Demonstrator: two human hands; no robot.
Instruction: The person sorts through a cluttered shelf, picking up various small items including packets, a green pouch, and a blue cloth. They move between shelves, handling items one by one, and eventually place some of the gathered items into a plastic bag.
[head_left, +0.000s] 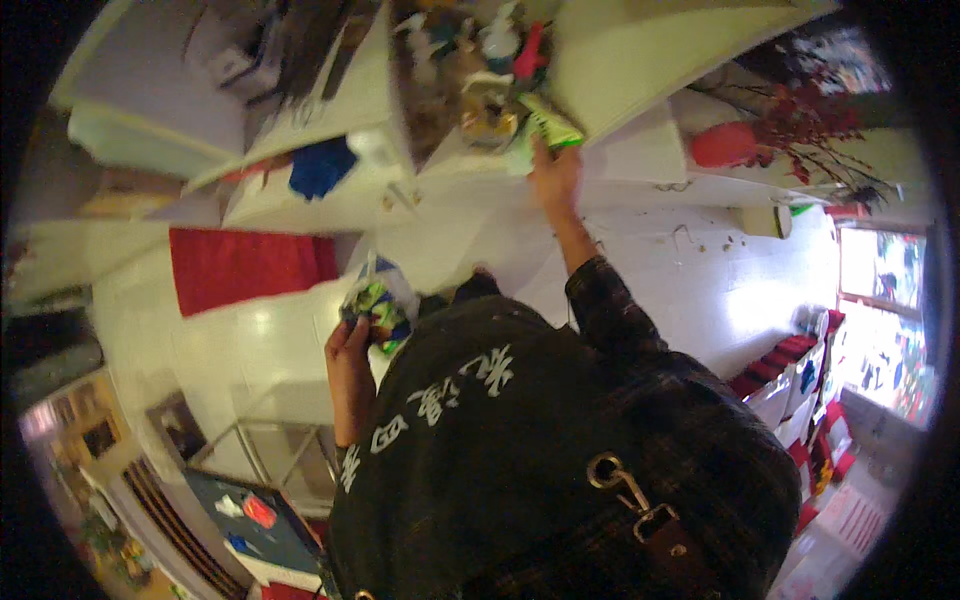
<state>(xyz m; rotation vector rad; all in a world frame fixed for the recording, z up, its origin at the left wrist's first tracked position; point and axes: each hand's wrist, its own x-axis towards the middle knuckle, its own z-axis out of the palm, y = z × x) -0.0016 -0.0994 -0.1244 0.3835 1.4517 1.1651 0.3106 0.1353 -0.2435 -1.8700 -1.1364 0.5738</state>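
My left hand (349, 351), low at my left side, grips a plastic bag (386, 296) of white and blue with bright green pieces showing. What the bag holds is too blurred to name. Stretched forward, my right hand (557, 180) has its fingers closed on a green packet (556, 126) that bears dark writing. The packet is at the edge of a white counter (630, 52), beside a clear container (487, 120) with something orange-yellow in it. Behind that container stand several bottles (501, 37) and a red object (530, 52), all blurred.
White cabinets below the counter hold a dark blue cloth or bag (322, 166) on the left. A red mat (247, 270) lies on the pale tiled floor (465, 232). A red pot (724, 144) with a branching plant stands at right. A metal-framed stand (262, 450) is behind my left arm.
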